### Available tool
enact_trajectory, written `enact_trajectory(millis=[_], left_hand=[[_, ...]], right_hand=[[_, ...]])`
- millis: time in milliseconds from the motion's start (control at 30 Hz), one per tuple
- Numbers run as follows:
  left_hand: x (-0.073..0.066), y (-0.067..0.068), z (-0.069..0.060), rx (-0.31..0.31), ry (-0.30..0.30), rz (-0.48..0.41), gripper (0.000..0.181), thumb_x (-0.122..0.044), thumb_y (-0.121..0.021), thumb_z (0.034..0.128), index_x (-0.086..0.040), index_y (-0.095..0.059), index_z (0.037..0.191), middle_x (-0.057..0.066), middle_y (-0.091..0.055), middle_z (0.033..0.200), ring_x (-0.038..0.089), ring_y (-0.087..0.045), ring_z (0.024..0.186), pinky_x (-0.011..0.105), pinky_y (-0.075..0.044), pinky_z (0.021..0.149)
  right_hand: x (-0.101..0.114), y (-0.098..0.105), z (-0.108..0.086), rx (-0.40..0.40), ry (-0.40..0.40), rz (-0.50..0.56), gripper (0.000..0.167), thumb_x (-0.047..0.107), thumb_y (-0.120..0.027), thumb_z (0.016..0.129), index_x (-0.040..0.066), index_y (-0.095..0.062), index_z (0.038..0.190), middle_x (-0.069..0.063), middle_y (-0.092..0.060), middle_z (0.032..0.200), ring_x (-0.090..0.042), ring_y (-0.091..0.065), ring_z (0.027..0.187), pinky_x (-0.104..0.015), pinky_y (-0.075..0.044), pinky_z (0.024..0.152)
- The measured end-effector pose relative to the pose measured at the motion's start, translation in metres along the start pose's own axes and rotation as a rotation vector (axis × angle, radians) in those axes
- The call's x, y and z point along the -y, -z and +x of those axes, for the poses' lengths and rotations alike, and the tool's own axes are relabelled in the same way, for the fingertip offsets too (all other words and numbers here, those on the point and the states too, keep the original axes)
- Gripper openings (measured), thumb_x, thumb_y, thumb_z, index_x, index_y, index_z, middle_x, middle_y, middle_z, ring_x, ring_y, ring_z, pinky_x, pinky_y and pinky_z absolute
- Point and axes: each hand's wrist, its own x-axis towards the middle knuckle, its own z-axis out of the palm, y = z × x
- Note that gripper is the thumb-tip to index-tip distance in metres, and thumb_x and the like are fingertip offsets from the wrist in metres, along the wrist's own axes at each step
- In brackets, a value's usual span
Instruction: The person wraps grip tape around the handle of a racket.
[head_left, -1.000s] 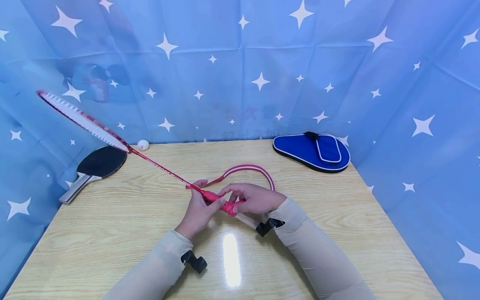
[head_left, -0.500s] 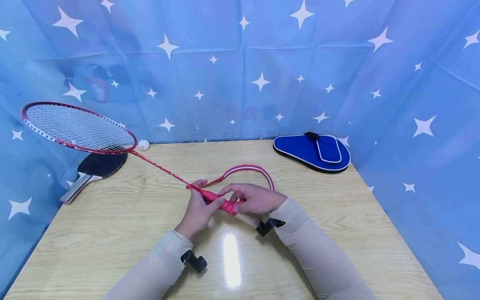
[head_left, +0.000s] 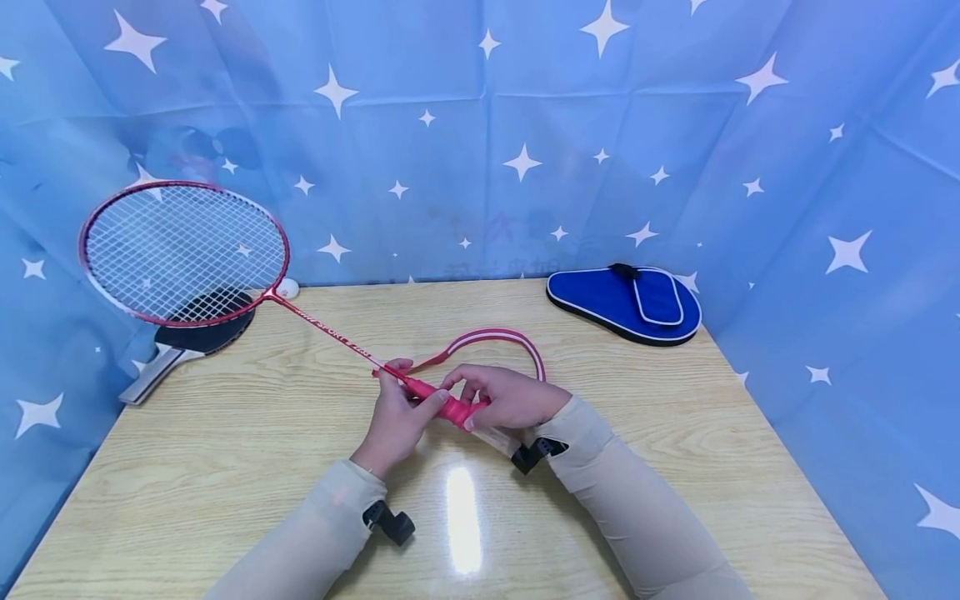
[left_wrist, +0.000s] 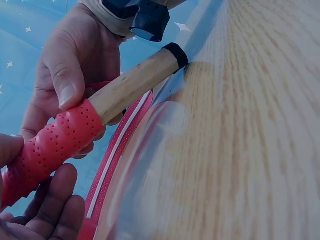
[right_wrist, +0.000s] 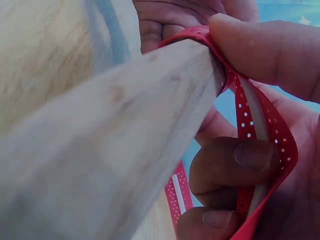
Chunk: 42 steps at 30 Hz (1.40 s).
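A red badminton racket point(head_left: 326, 331) slants across the head view, its strung head raised at the upper left. My left hand point(head_left: 396, 423) grips the handle's upper part, where perforated red grip tape point(left_wrist: 56, 137) is wound round it. Farther down, my right hand point(head_left: 519, 395) pinches the tape against the handle, thumb on the last turn. In the right wrist view the loose tape point(right_wrist: 267, 120), with a white strip along its back, runs through the curled fingers. Its tail loops onto the table behind the hands. The lower handle point(left_wrist: 140, 80) is bare wood with a black end.
A black table tennis bat point(head_left: 202, 333) lies at the table's left edge, partly seen through the strings. A white ball point(head_left: 287, 289) sits near the back edge. At the back right is a blue bat case point(head_left: 622, 304). A starry blue curtain point(head_left: 450, 167) surrounds the wooden table point(head_left: 240, 450).
The racket has rolled about its shaft, its head turning from nearly edge-on to showing its strings broadly. Both hands stay in nearly the same place.
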Motion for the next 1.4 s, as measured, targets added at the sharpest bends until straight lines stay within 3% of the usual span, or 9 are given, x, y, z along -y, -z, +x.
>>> enact_trajectory(millis=[300,733,967,1100,1400], left_hand=[[-0.0019,-0.0006,-0.0005,0.010,-0.001,-0.059,0.072,-0.005,-0.072,0.0955,-0.002,-0.022,0.147,0.022,-0.068,0.103,0.019,-0.070,0.087,0.024,-0.059,0.076],[-0.0020,0.0017,0.0000,0.010,0.034,-0.024,0.076,-0.013,-0.077,0.0951,-0.005,-0.024,0.149,0.020,-0.069,0.104,0.019,-0.068,0.087,0.023,-0.056,0.075],[-0.0030,0.0016,-0.0003,0.008,0.022,-0.031,0.075,-0.009,-0.076,0.0943,-0.004,-0.024,0.148,0.019,-0.068,0.102,0.018,-0.067,0.086,0.023,-0.055,0.077],[-0.0035,0.0014,-0.0009,0.010,0.014,-0.026,0.075,-0.007,-0.075,0.0931,-0.003,-0.024,0.148,0.018,-0.068,0.102,0.018,-0.067,0.087,0.023,-0.055,0.078],[-0.0004,0.0010,0.0003,0.048,0.024,-0.038,0.082,-0.010,-0.081,0.0918,-0.004,-0.023,0.151,0.019,-0.066,0.114,0.019,-0.068,0.095,0.023,-0.056,0.081]], right_hand=[[-0.0023,0.0026,-0.0019,0.035,-0.008,-0.005,0.058,0.009,-0.074,0.096,0.033,-0.054,0.145,0.008,-0.076,0.112,-0.016,-0.068,0.102,-0.038,-0.052,0.091],[-0.0049,0.0031,0.0006,0.029,0.011,-0.005,0.057,0.012,-0.078,0.093,0.032,-0.055,0.142,0.007,-0.074,0.110,-0.021,-0.068,0.097,-0.038,-0.054,0.087],[-0.0031,0.0039,-0.0019,0.049,-0.024,0.034,0.063,0.004,-0.071,0.096,0.037,-0.055,0.146,0.007,-0.075,0.118,-0.018,-0.067,0.110,-0.038,-0.053,0.094],[-0.0031,0.0037,-0.0018,0.041,-0.031,0.031,0.064,0.005,-0.073,0.095,0.038,-0.055,0.147,0.006,-0.074,0.116,-0.020,-0.066,0.108,-0.038,-0.053,0.092],[-0.0036,0.0027,0.0006,0.017,0.004,0.002,0.061,0.012,-0.081,0.091,0.032,-0.057,0.143,0.005,-0.072,0.111,-0.021,-0.066,0.102,-0.040,-0.055,0.090]])
